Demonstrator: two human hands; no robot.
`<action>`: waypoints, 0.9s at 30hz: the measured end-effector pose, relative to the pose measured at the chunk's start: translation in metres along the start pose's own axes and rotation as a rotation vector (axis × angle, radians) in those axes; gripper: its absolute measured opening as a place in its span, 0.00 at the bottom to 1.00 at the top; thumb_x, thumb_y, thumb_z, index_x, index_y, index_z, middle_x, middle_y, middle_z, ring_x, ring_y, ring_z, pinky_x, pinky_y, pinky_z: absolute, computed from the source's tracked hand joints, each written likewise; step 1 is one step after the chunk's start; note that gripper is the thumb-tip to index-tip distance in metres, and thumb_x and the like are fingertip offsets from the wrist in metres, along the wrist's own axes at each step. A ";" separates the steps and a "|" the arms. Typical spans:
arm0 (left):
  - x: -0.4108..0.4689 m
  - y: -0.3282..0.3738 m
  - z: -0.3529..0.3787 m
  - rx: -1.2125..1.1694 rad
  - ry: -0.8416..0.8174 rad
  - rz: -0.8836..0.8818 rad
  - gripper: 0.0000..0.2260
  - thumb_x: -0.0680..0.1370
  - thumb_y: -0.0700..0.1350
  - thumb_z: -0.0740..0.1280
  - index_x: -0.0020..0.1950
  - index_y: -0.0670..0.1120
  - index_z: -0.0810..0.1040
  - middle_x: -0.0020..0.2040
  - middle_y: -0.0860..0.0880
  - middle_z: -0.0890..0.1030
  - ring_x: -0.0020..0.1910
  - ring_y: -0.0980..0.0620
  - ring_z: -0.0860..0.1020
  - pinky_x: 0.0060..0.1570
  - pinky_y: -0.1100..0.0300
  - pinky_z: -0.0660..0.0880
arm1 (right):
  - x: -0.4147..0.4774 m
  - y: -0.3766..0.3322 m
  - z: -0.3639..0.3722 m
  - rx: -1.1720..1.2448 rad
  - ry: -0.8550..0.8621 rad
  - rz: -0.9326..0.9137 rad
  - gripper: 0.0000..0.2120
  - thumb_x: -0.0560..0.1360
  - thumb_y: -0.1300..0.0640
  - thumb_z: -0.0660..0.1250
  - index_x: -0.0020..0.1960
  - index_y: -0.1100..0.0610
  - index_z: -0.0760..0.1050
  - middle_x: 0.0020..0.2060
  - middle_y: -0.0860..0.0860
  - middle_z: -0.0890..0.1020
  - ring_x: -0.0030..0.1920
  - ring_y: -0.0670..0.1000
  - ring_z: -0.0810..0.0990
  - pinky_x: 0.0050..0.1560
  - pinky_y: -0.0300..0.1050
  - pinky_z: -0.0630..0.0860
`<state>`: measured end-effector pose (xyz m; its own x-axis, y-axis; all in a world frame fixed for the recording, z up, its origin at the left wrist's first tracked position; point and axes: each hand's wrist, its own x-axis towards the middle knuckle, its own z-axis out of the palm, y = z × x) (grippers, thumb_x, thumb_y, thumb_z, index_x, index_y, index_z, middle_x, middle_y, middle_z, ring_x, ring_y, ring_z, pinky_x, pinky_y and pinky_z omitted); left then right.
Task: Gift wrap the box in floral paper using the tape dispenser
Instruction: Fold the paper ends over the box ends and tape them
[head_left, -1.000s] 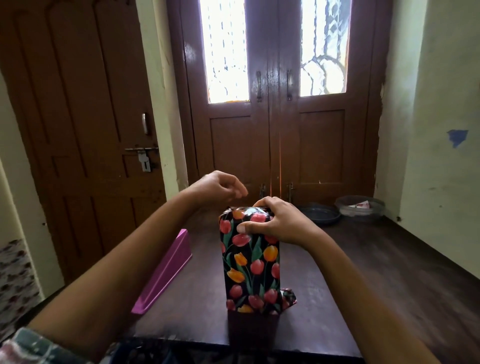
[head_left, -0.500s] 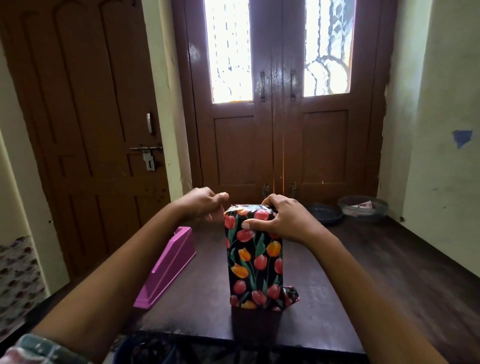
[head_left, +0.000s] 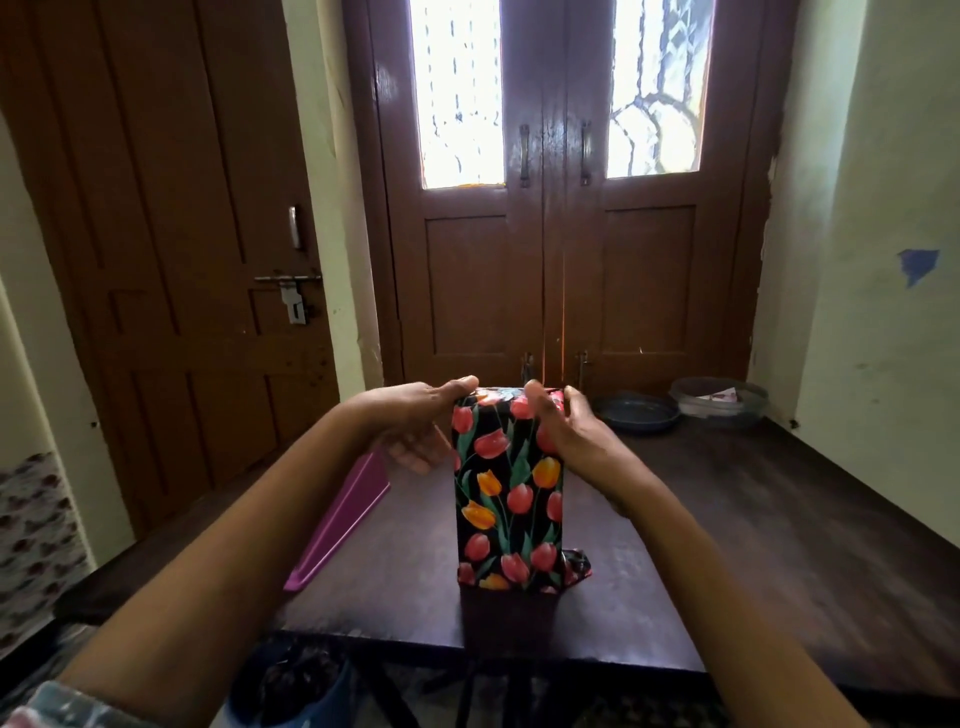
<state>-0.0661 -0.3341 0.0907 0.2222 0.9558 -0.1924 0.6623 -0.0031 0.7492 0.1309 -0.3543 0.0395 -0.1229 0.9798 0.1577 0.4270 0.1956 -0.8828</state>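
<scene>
Near the front edge of the dark wooden table (head_left: 753, 545) stands the tall box (head_left: 506, 493), upright in black paper printed with red and orange tulips, and now both hands are on its top end. A second ago the left hand (head_left: 415, 421) was up in the air, clear of the parcel with fingertips pinched; it has dropped in, thumb laid flat along the top edge, fingers loose and spread beside the left face, gripping nothing I can make out. The right hand (head_left: 566, 431) has slid off the crown to the right corner, thumb on the front, fingers curled over the top, clasping the box. That looks like the top fold being pressed down and sealed, so this end is nearly done. Down at the base a crumpled paper flap (head_left: 576, 564) juts out to the right, so that end probably needs work. A magenta plastic wedge (head_left: 343, 525), likely the tape dispenser, lies just left. Further back sit a dark round dish (head_left: 636, 413) and a clear bowl (head_left: 719, 402), before brown double doors (head_left: 556, 260) with bright glass panes.
</scene>
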 end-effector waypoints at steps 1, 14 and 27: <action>-0.001 0.000 0.001 -0.021 -0.031 -0.063 0.28 0.77 0.65 0.51 0.55 0.44 0.77 0.45 0.42 0.83 0.41 0.47 0.82 0.39 0.57 0.80 | 0.001 0.000 0.003 0.086 -0.060 0.051 0.54 0.61 0.21 0.51 0.77 0.51 0.44 0.74 0.56 0.60 0.72 0.57 0.62 0.69 0.57 0.60; -0.016 0.007 0.004 -0.161 0.124 0.125 0.21 0.80 0.57 0.54 0.51 0.41 0.77 0.45 0.41 0.82 0.39 0.48 0.80 0.41 0.59 0.78 | -0.001 -0.008 0.008 0.380 -0.040 -0.122 0.32 0.71 0.36 0.58 0.70 0.47 0.56 0.61 0.55 0.72 0.58 0.54 0.75 0.57 0.54 0.74; 0.007 -0.078 0.089 -0.509 0.143 0.211 0.10 0.78 0.40 0.61 0.59 0.48 0.70 0.56 0.46 0.76 0.53 0.50 0.77 0.56 0.54 0.75 | 0.005 0.066 0.040 0.399 -0.046 0.165 0.34 0.74 0.48 0.63 0.74 0.57 0.52 0.55 0.51 0.75 0.49 0.48 0.77 0.42 0.36 0.77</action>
<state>-0.0521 -0.3534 -0.0255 0.1897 0.9803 0.0556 0.1776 -0.0900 0.9800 0.1223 -0.3384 -0.0355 -0.1254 0.9920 -0.0118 0.0652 -0.0036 -0.9979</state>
